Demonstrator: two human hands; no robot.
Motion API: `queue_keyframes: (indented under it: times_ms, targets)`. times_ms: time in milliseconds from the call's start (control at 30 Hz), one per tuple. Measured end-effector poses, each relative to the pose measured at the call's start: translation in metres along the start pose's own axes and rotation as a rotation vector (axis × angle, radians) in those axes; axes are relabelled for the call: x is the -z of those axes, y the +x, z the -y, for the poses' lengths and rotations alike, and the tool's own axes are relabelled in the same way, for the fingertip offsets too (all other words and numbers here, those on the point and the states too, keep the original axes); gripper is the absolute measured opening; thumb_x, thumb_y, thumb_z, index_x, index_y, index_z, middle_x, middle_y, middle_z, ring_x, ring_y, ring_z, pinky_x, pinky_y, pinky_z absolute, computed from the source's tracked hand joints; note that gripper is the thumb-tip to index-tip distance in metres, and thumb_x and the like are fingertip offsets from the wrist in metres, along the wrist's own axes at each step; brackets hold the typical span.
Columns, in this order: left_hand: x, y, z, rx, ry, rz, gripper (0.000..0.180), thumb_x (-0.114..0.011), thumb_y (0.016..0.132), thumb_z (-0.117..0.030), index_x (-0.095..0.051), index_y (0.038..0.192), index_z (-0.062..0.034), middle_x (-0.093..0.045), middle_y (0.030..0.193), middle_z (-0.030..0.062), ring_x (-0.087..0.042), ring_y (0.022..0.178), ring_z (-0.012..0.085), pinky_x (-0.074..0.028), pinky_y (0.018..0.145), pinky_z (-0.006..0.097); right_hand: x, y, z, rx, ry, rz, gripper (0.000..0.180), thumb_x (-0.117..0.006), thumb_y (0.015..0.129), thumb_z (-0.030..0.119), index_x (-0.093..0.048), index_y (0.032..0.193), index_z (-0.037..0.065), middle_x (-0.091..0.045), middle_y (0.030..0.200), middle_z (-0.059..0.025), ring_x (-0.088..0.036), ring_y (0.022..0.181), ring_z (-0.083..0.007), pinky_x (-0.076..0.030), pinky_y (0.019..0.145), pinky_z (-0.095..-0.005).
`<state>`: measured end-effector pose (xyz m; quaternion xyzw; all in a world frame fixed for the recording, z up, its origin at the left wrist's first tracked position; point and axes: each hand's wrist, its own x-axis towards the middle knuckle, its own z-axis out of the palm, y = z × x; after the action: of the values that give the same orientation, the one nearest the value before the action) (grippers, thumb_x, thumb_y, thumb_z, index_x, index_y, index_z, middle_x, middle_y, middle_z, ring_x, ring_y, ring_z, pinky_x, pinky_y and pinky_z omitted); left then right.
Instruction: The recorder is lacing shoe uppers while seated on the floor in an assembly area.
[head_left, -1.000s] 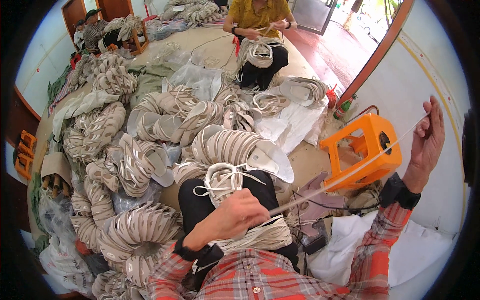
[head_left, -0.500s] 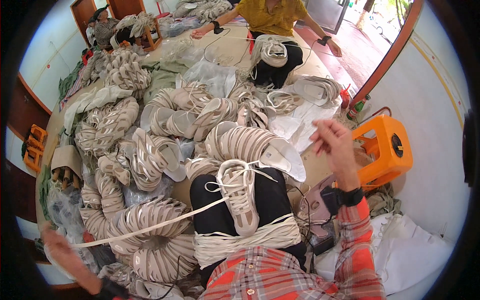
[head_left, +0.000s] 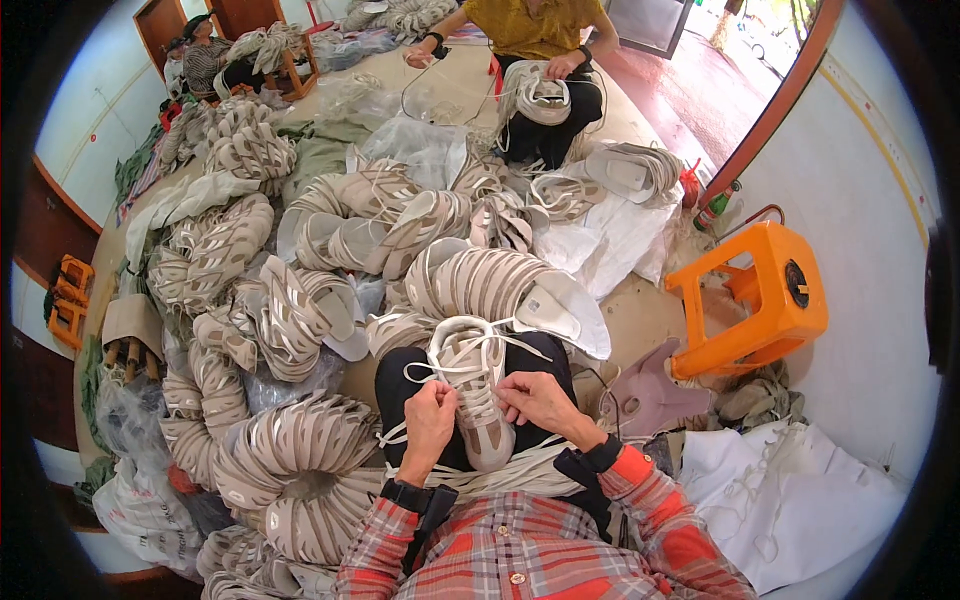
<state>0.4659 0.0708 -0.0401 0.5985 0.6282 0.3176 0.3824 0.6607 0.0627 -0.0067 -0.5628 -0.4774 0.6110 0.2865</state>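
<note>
A beige and white shoe upper (head_left: pixel 478 390) lies on my lap, toe end toward me, with a white lace (head_left: pixel 455 345) threaded through it and loops hanging off the far end. My left hand (head_left: pixel 430 418) pinches the lace at the shoe's left side. My right hand (head_left: pixel 540 398) grips the lace at its right side. Both hands touch the shoe. A bundle of loose white laces (head_left: pixel 520 470) lies across my thighs under my wrists.
Long nested stacks of shoe uppers (head_left: pixel 300 470) cover the floor ahead and to my left. An orange plastic stool (head_left: pixel 760 300) stands at right beside white bags (head_left: pixel 800 500). A person in a yellow top (head_left: pixel 530 25) sits opposite with another shoe; another person (head_left: pixel 205 60) sits far left.
Both arms were spread wide, drawing the lace out to the sides; now both hands are back together on the shoe on my lap.
</note>
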Motion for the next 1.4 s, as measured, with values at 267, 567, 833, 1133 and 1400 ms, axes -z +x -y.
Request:
queue_keyframes:
  times_ms: [267,567,833,1133,1400]
  targets:
    - [-0.013,0.003,-0.003,-0.203,0.295,-0.090,0.012,-0.057,0.079,-0.012,-0.058,0.080,0.0004,-0.060,0.064,0.0141,-0.060,0.058,0.0262,-0.046,0.056,0.034,0.006,-0.004,-0.025,-0.121,-0.029,0.021,0.018,-0.054,0.089,0.015,-0.061,0.092,-0.001,-0.061,0.074,-0.0027,-0.057,0.059,-0.0072,-0.047,0.049,-0.0197]
    - [-0.007,0.016,-0.010,-0.105,0.009,0.189,0.009,-0.056,0.080,-0.011,-0.056,0.082,-0.0025,-0.059,0.068,0.0156,-0.060,0.067,0.0334,-0.045,0.059,0.041,-0.004,-0.003,-0.029,-0.084,0.047,0.055,0.017,-0.053,0.089,0.014,-0.060,0.092,-0.001,-0.061,0.074,-0.0019,-0.056,0.058,-0.0063,-0.047,0.049,-0.0186]
    - [-0.026,0.011,-0.019,-0.216,0.260,0.084,0.026,-0.052,0.079,-0.002,-0.039,0.102,-0.0028,-0.059,0.081,0.0204,-0.058,0.076,0.0393,-0.044,0.063,0.047,-0.020,0.020,-0.018,0.535,-0.473,-0.274,0.014,-0.057,0.080,0.005,-0.053,0.092,0.001,-0.055,0.083,-0.0136,-0.058,0.071,-0.0260,-0.047,0.061,-0.0343]
    - [-0.025,0.009,-0.011,-0.177,0.101,0.037,0.029,-0.053,0.080,-0.004,-0.037,0.104,-0.0021,-0.056,0.070,0.0150,-0.059,0.068,0.0356,-0.043,0.057,0.042,-0.048,0.033,-0.011,0.438,-0.707,-0.371,0.022,-0.056,0.077,0.004,-0.046,0.096,0.000,-0.054,0.087,-0.0192,-0.057,0.079,-0.0363,-0.046,0.065,-0.0421]
    - [-0.016,0.002,-0.018,-0.099,0.083,0.045,0.027,-0.054,0.081,-0.008,-0.042,0.104,-0.0004,-0.059,0.071,0.0184,-0.061,0.069,0.0348,-0.045,0.059,0.041,-0.042,0.031,-0.012,0.362,-0.701,-0.450,0.019,-0.058,0.076,0.006,-0.045,0.091,0.004,-0.055,0.080,-0.0158,-0.057,0.071,-0.0340,-0.045,0.062,-0.0413]
